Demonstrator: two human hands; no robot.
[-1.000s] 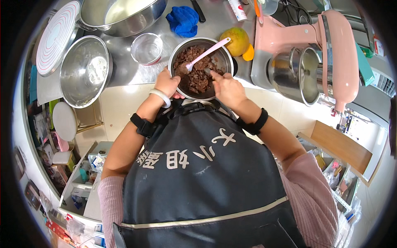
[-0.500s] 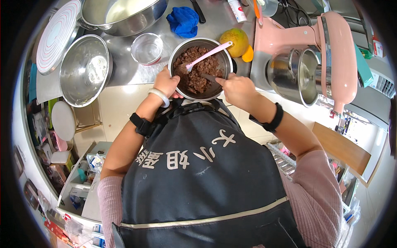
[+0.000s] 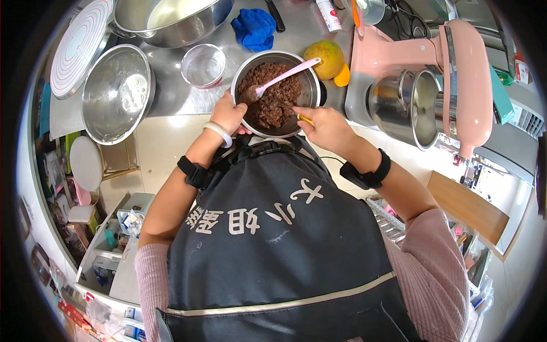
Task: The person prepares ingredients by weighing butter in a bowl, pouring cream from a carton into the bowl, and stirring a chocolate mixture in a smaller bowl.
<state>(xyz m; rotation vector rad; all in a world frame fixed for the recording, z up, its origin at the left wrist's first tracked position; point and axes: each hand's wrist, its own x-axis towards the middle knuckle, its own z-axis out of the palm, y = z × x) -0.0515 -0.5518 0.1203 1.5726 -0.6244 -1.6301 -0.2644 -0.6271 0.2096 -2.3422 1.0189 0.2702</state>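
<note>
My left hand (image 3: pixel 228 114) grips the rim of a steel bowl (image 3: pixel 310 91) of brown mixture (image 3: pixel 276 97) with a pink spatula (image 3: pixel 282 77) in it; my right hand (image 3: pixel 325 126) pinches a small yellow tool (image 3: pixel 305 119) at its edge, beside a pink stand mixer (image 3: pixel 427 85).

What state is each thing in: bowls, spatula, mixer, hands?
Steel bowl: holds brown mix, steadied at its rim.
Pink spatula: resting in the mix, unheld.
Left hand: gripping the bowl rim.
Right hand: at the bowl's near rim, pinching something yellow.
Empty bowl: upright.
Pink stand mixer: head down.
</note>
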